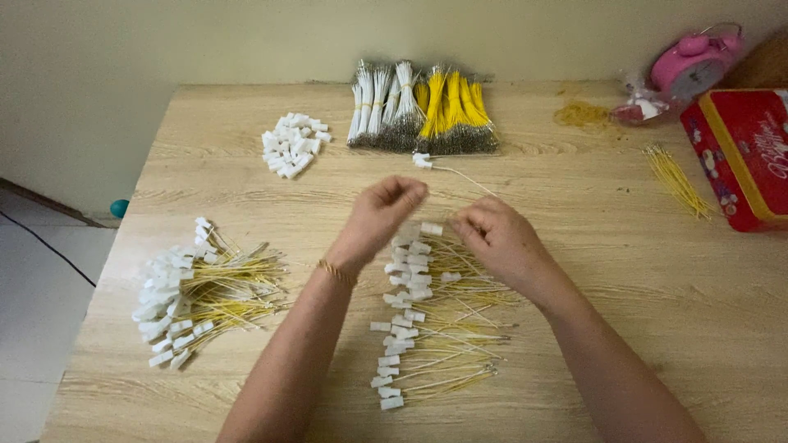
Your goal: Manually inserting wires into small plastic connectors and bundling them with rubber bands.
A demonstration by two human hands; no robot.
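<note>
My left hand (379,215) and my right hand (496,236) hover close together over the middle of a wooden table (574,271). The fingers of both are pinched; a thin white wire (460,173) with a small white connector (421,160) at its far end runs out from my right hand. What my left hand pinches is hidden by its fingers. Below my hands lies a row of finished pieces (419,320), white connectors with yellow and white wires.
A bigger heap of finished wired connectors (197,287) lies at the left. Loose white connectors (291,144) and bundles of white and yellow wires (423,111) sit at the back. A red tin (743,152), a pink alarm clock (694,66) and loose yellow wires (677,176) are at the right.
</note>
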